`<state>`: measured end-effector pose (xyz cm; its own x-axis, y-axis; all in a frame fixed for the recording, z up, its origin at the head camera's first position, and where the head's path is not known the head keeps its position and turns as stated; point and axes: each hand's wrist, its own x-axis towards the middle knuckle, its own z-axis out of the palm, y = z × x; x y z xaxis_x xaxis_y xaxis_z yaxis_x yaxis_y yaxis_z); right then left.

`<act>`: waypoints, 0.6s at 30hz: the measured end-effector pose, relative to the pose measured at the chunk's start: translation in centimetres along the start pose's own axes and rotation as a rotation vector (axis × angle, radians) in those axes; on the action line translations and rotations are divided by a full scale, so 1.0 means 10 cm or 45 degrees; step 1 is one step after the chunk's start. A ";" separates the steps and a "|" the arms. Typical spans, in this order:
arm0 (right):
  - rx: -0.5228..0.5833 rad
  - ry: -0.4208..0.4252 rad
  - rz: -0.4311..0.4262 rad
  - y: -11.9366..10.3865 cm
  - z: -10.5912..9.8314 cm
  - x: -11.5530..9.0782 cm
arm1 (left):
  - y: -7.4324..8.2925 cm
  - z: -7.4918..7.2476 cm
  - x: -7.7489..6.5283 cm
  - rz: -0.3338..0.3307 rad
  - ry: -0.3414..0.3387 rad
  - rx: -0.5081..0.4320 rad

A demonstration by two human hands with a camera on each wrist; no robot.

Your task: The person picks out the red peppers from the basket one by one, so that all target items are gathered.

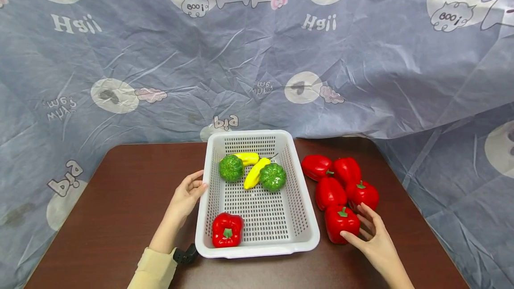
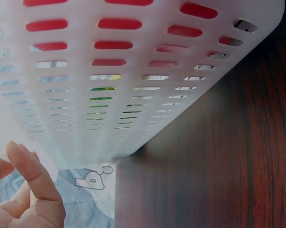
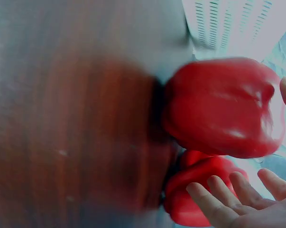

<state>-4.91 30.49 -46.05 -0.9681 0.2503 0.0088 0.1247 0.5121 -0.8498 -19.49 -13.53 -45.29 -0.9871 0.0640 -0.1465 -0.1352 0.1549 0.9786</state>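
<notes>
White basket: set at the middle of the brown counter, with loose peppers to its right; so placed, it seems, that it can be reached from both sides.
Left hand: rested at the basket's left rim, fingers bent, perhaps so that the basket is steadied; whether the rim is pinched cannot be told.
Nearest red pepper: stood on the counter right of the basket, green stem upward; framed between the right thumb and fingers, well apart from the left hand.
Right hand: held unclenched, thumb and fingers spread about that pepper; apparently shaped to its rounded sides, with no firm hold shown.
Other loose red peppers: four, clustered on the far side of the nearest one.
Basketed red pepper: laid in the near left corner.
Green vegetables and yellow peppers: two of each, laid in the basket's far half; grouped, possibly, by chance.
Patterned cloth: hung beyond the counter.
</notes>
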 end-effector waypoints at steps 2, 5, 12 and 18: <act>-0.002 -0.003 -0.018 -0.02 -0.01 0.01 | 0.00 0.00 0.00 0.001 0.001 -0.006; -0.011 0.005 -0.040 -0.05 -0.01 0.01 | 0.00 0.00 0.00 0.000 0.001 -0.008; -0.058 0.069 -0.076 -0.14 -0.03 0.00 | 0.00 -0.01 -0.01 0.002 0.000 0.025; -0.027 0.120 -0.191 -0.32 -0.05 0.04 | 0.01 -0.01 -0.01 -0.001 0.002 0.028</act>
<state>-5.62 29.42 -43.09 -0.9517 0.2449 0.1851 -0.0145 0.5663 -0.8241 -19.39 -13.61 -45.17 -0.9871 0.0623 -0.1474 -0.1345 0.1764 0.9751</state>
